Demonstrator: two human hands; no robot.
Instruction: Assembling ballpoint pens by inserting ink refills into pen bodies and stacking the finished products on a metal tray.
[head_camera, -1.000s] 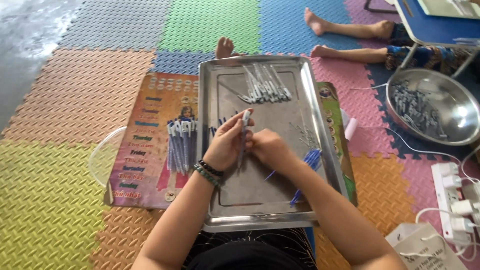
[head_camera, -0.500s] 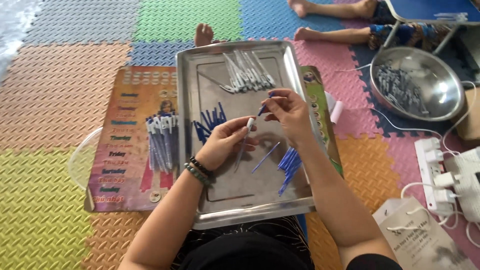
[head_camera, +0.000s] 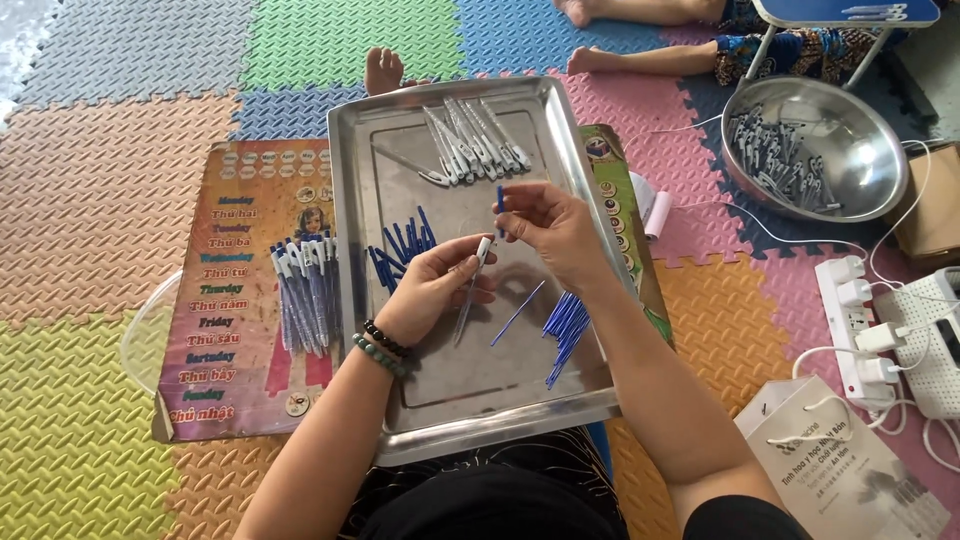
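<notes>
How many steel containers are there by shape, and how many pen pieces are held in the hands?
Rectangular steel tray: 1
Round steel bowl: 1
Clear pen barrel, left hand: 1
Short blue pen piece, right hand: 1
Total: 4

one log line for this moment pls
left hand: holds clear pen barrel | right hand: pinches blue pen part | over steel tray
</notes>
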